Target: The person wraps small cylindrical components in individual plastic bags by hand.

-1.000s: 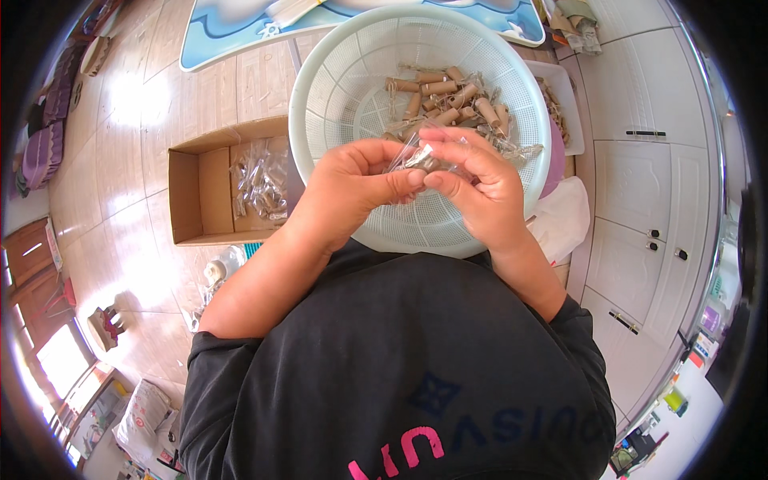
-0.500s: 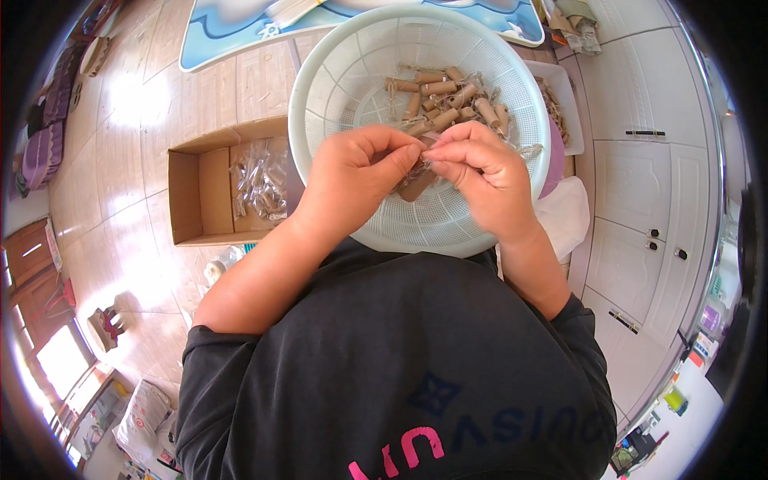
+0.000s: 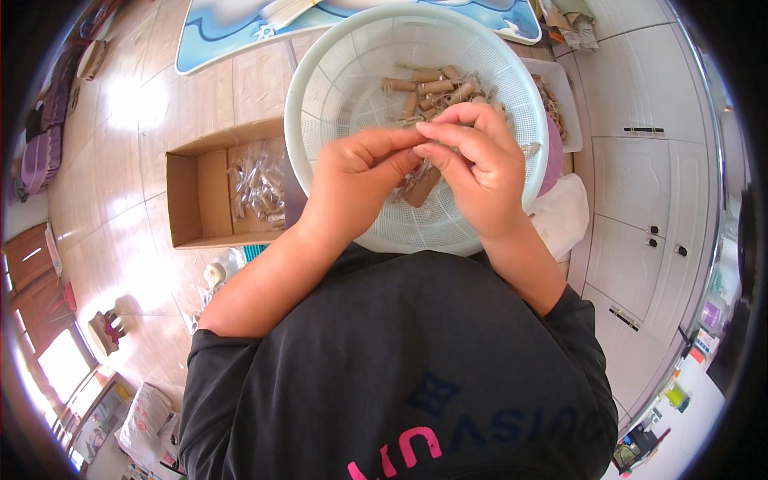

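My left hand (image 3: 352, 176) and right hand (image 3: 488, 180) are together, fingertips clamped on 1 wrapped brown tube (image 3: 422, 189) over the basket (image 3: 298, 120); looks partway: bagged pieces (image 3: 260, 188) boxed, loose tubes (image 3: 434, 86) left.

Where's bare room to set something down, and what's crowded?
Free: floor left of the cardboard box; its left part; upper left in the basket, between rim and brown tubes. Crowded: the box's right, with clear packets; the basket's middle, with tubes, left hand and right hand.
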{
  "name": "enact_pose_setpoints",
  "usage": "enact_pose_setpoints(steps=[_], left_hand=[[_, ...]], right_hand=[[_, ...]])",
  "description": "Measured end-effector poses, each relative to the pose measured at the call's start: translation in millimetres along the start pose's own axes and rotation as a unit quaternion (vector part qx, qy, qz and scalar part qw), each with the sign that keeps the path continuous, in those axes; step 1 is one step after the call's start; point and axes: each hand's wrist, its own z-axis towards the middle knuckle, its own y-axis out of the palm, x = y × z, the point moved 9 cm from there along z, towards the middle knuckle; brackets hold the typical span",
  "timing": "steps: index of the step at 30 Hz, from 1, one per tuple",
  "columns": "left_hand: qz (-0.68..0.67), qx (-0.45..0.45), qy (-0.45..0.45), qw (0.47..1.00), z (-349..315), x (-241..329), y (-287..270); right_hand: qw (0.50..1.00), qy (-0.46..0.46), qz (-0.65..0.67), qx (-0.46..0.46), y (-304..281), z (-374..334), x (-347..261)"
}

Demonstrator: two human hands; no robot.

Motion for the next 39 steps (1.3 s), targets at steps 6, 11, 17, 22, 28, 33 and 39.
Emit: enact_pose_setpoints(steps=[6, 11, 17, 22, 28, 33, 39], left_hand=[[0.116, -0.004, 0.076, 0.990, -4.0, 7.8, 4.7], [0.109, -0.002, 0.070, 0.992, -6.5, 14.0, 6.6], [-0.023, 0.036, 0.005, 0.999, -3.2, 6.7, -14.4], [-0.002, 0.039, -0.005, 0.999, -4.7, 7.8, -16.4], [0.020, 0.027, 0.005, 0.999, -5.6, 7.4, -15.6], [-0.042, 0.016, 0.000, 0.999, -5.7, 12.3, -14.5], [-0.024, -0.016, 0.020, 0.999, -6.6, 9.5, -15.7]], right_hand=[[0.997, 0.045, 0.069, 0.012, 1.0, -4.8, 23.4], [0.935, 0.169, 0.291, 0.112, -16.4, -13.8, 63.4], [0.837, 0.301, 0.433, 0.146, -30.9, -26.1, 95.8], [0.873, 0.332, 0.356, -0.009, 12.3, -35.8, 64.1], [0.901, 0.326, 0.284, -0.020, 10.7, -36.3, 65.7], [0.905, 0.314, 0.288, -0.012, 11.0, -38.4, 64.2], [0.870, 0.349, 0.346, -0.028, 10.3, -42.0, 70.8]])
